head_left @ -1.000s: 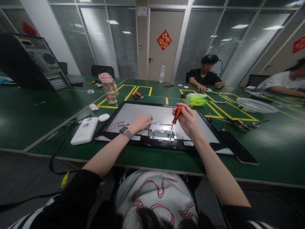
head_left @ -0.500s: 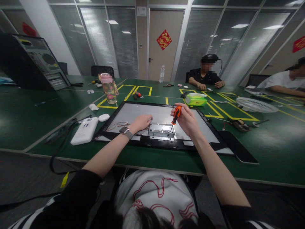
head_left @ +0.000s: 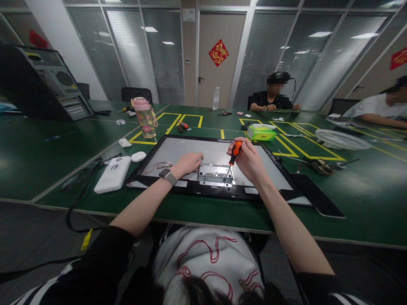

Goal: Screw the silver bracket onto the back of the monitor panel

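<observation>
Drawn back toward the body are a co-worker's hands (head_left: pixel 271 107), seen well beyond the display panel (head_left: pixel 210 148); over the panel, the orange-and-black screwdriver (head_left: pixel 235 152) is turned slightly about its own axis. Its handle is gripped in the closed fingers of the right hand (head_left: pixel 251 160), above the panel's right half. Its long axis is tilted, the handle leaned up toward the panel's right side and the shaft pointed down at a metal bracket (head_left: pixel 216 174) near the panel's front edge. Left of the bracket, the left hand (head_left: pixel 188 164) is rested on the panel, palm down; how far it is opened, and whether anything is held beneath, cannot be told. Beyond the panel's far edge, toward its right, a green tissue pack (head_left: pixel 261 133) is placed.
</observation>
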The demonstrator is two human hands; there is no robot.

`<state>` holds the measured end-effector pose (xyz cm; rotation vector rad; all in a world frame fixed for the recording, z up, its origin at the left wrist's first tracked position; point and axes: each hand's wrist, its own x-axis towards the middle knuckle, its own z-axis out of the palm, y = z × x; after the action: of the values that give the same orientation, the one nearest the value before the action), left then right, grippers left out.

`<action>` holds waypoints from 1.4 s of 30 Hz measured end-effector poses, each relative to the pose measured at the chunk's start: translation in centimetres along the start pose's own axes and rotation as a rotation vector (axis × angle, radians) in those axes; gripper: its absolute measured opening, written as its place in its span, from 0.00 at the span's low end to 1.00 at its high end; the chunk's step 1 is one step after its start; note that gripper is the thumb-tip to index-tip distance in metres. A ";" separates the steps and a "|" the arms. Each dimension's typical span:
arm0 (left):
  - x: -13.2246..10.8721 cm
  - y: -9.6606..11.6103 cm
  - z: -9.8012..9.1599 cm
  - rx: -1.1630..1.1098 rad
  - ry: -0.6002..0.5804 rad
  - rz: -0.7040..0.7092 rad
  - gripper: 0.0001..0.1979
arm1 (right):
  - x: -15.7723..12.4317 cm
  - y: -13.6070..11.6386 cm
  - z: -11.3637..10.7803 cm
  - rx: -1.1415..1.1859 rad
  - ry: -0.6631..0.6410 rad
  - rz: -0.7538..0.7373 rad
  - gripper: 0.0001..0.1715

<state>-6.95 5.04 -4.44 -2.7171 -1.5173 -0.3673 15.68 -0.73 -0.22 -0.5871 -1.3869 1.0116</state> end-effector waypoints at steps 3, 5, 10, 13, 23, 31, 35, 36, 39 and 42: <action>0.0 -0.1 0.1 0.002 0.002 0.001 0.15 | 0.1 0.1 -0.1 0.007 0.012 -0.007 0.13; 0.0 -0.1 0.1 -0.003 0.006 0.005 0.15 | 0.1 0.2 -0.3 0.024 0.031 -0.015 0.12; -0.1 -0.2 0.1 0.001 0.005 0.016 0.16 | 0.0 0.1 -0.3 0.033 0.032 -0.008 0.12; -0.1 -0.2 0.1 0.004 0.002 0.011 0.16 | 0.0 -0.1 -0.1 0.065 0.025 0.011 0.14; 0.1 -0.2 0.3 0.004 -0.008 -0.001 0.15 | -0.1 0.7 -0.5 -0.173 0.116 -0.169 0.11; 0.0 -0.1 0.1 -0.002 0.003 0.004 0.15 | -0.2 0.8 -0.5 -0.220 0.091 -0.182 0.17; 0.0 -0.1 0.1 0.004 0.002 0.003 0.15 | -0.3 0.4 -0.3 -0.266 0.166 -0.225 0.11; 0.0 -0.1 0.1 0.004 0.000 0.002 0.15 | -0.3 0.4 -0.3 -0.288 0.191 -0.242 0.10; 0.0 -0.1 0.1 -0.002 -0.001 -0.001 0.16 | -0.3 0.4 -0.4 -0.307 0.205 -0.250 0.09; 0.0 0.0 0.0 -0.005 -0.005 -0.004 0.16 | -0.2 0.6 -0.6 -0.240 0.152 -0.209 0.14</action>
<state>-6.98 5.02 -4.43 -2.7218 -1.5250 -0.3648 16.13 -0.48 -0.93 -0.6653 -1.4105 0.6255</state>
